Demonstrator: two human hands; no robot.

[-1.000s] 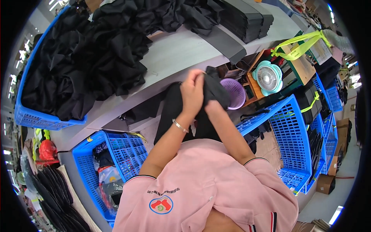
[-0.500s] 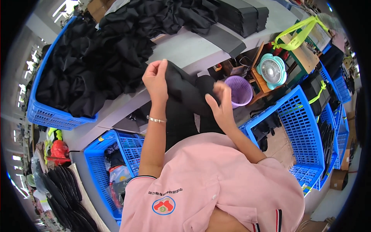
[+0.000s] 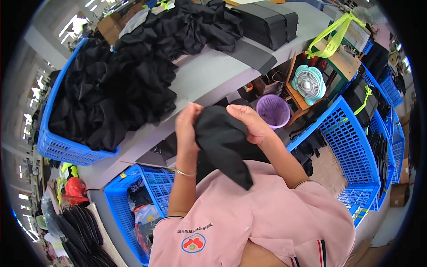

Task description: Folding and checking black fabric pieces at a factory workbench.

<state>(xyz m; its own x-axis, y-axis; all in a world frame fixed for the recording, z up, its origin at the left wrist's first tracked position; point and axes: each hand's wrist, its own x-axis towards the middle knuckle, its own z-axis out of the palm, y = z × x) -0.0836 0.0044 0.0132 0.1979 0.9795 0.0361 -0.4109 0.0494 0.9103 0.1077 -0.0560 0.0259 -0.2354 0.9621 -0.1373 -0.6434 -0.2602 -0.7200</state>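
Note:
A limp piece of black fabric [image 3: 222,133] hangs between my hands in front of my chest, its lower end tapering over the pink shirt. My left hand [image 3: 187,123], slightly blurred, is closed on its left edge. Fingers of my right hand [image 3: 249,121] pinch its upper right edge, the thumb on top. Beyond my left hand, a large heap of black fabric pieces [image 3: 115,84] spills from a blue basket [image 3: 75,153] along the grey table [image 3: 202,73]. Flat dark panels [image 3: 262,24] stand stacked at the table's far end, with a single panel [image 3: 251,55] lying nearer.
Below the table's right end are a purple basket [image 3: 272,111] and a turquoise fan [image 3: 308,83] on a wooden stool. A large blue crate [image 3: 351,147] stands at my right. Another blue basket [image 3: 118,209] holding assorted items sits at my left.
My right hand, spread and apart from the fabric before, now grips its edge. My left hand has come lower. The fabric has swung up toward my chest.

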